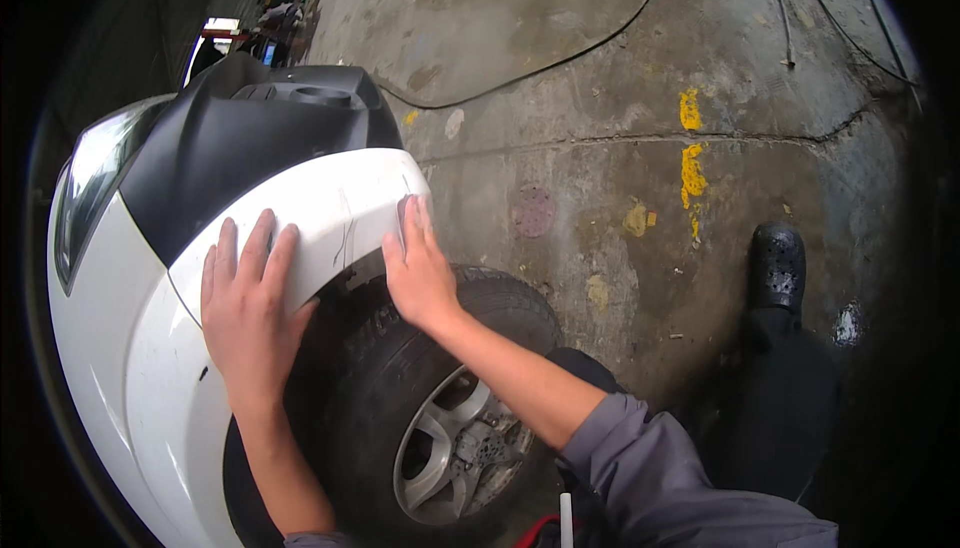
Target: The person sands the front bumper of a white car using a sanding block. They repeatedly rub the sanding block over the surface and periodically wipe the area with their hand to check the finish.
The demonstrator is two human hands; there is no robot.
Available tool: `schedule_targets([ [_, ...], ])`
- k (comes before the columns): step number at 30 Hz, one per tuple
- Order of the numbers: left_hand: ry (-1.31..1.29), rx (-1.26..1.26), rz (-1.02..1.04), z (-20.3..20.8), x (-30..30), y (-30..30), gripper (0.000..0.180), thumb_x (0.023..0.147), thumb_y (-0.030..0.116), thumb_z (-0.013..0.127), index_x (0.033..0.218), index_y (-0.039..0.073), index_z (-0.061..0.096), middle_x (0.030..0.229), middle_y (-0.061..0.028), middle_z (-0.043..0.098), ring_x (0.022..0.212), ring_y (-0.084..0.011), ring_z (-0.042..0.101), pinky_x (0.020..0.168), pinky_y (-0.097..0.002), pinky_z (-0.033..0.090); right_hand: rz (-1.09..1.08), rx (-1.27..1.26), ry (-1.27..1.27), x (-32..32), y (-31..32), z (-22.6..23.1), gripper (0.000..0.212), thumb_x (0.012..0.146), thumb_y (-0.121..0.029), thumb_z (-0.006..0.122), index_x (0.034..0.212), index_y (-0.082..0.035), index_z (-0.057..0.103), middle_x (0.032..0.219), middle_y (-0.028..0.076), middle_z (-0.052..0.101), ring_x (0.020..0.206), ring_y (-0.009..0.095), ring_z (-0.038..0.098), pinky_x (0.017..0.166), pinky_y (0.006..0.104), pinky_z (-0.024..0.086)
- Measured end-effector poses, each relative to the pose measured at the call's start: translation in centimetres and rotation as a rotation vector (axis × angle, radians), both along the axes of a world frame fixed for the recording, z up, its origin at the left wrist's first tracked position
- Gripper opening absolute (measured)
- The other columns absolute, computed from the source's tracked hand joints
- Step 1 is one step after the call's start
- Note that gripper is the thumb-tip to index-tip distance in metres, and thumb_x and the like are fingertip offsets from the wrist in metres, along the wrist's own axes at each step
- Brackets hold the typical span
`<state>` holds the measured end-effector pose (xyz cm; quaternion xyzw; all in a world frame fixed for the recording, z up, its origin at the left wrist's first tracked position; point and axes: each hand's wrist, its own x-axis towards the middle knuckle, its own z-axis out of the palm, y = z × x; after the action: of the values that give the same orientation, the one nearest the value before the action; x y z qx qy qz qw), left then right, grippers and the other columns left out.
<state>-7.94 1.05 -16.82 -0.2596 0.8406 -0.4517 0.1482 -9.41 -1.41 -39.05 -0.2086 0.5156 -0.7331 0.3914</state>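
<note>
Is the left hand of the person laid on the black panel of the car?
No, the left hand lies with spread fingers on the white panel, next to the black panel.

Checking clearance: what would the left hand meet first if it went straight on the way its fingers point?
The left hand would likely meet the black panel, just past the edge of the white panel. How the surface curves in depth there is unclear from this one view.

White panel (328,203) partly hidden beneath left hand (252,306)
</note>
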Motion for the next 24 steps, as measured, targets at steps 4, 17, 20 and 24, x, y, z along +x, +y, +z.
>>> schedule_targets([
  [4, -0.001, 0.009, 0.013, 0.2, -0.2, 0.2, 0.088, 0.058, 0.011, 0.095, 0.140, 0.018, 0.063, 0.152, -0.0030, 0.057, 0.145, -0.0356, 0.047, 0.120, -0.0499, 0.040, -0.029, -0.094, 0.076, 3.0, 1.8, 0.0, 0.068, 0.108, -0.033, 0.046, 0.161, 0.004, 0.025, 0.168, 0.029, 0.022, 0.145, 0.047, 0.040, 0.119, 0.0473, 0.037],
  [17, 0.002, 0.004, -0.001, -0.1, 0.2, -0.3, 0.089, 0.058, 0.011, 0.096, 0.140, 0.019, 0.063, 0.151, -0.0023, 0.057, 0.145, -0.0352, 0.047, 0.120, -0.0503, 0.040, -0.015, -0.076, 0.102, 1.4, 1.0, -0.7, 0.069, 0.108, -0.033, 0.046, 0.161, 0.005, 0.023, 0.167, 0.030, 0.024, 0.148, 0.046, 0.037, 0.120, 0.0466, 0.036],
  [20, -0.014, -0.001, 0.039, 0.3, -0.4, 0.3, 0.089, 0.058, 0.012, 0.096, 0.140, 0.019, 0.063, 0.152, -0.0023, 0.057, 0.145, -0.0348, 0.047, 0.120, -0.0505, 0.040, 0.010, -0.121, 0.078, 2.6, 2.7, 0.2, 0.069, 0.108, -0.034, 0.044, 0.161, 0.005, 0.023, 0.167, 0.030, 0.025, 0.149, 0.046, 0.036, 0.121, 0.0462, 0.035],
  [24, -0.001, 0.008, 0.008, -0.1, -0.4, 0.0, 0.084, 0.060, 0.011, 0.095, 0.138, 0.018, 0.065, 0.151, -0.0025, 0.057, 0.145, -0.0355, 0.046, 0.121, -0.0513, 0.039, 0.049, -0.050, 0.017, -0.5, 0.2, -0.8, 0.071, 0.108, -0.035, 0.044, 0.162, 0.006, 0.020, 0.168, 0.030, 0.022, 0.151, 0.045, 0.033, 0.123, 0.0452, 0.032],
])
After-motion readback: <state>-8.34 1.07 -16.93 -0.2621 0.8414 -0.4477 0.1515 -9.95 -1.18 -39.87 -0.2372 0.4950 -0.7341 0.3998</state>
